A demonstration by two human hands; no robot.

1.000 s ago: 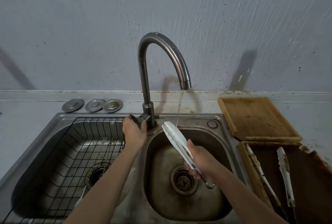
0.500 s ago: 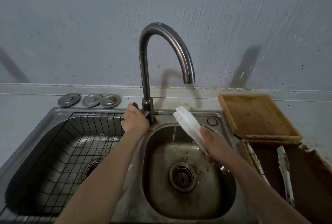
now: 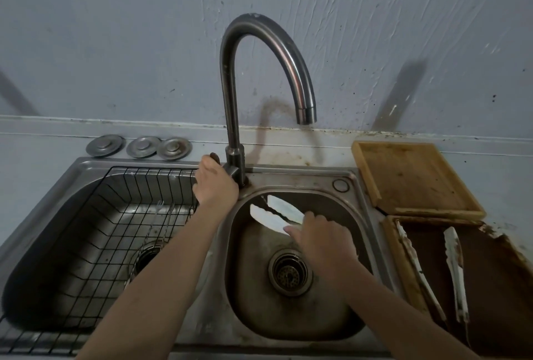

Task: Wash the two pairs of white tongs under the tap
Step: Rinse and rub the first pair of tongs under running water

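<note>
My right hand point(image 3: 323, 241) grips a pair of white tongs point(image 3: 274, 215) over the right sink bowl point(image 3: 354, 215). The tongs' two blades are spread apart and point up and left, toward the bowl's back rim. My left hand point(image 3: 215, 186) is closed around the tap handle at the foot of the curved steel tap point(image 3: 230, 77). No water runs from the spout. A second pair of white tongs point(image 3: 454, 261), stained brown, lies on the dark tray point(image 3: 496, 279) at the right.
A black wire rack point(image 3: 95, 244) sits in the left sink bowl with thin metal utensils on it. Three round metal sink plugs point(image 3: 138, 146) lie behind that bowl. A wooden cutting board point(image 3: 409, 175) rests on the counter behind the tray.
The water stream has stopped. My right hand has lowered the tongs into the bowl and turned them leftward, with the blades now spread. My left hand has stayed on the tap handle.
</note>
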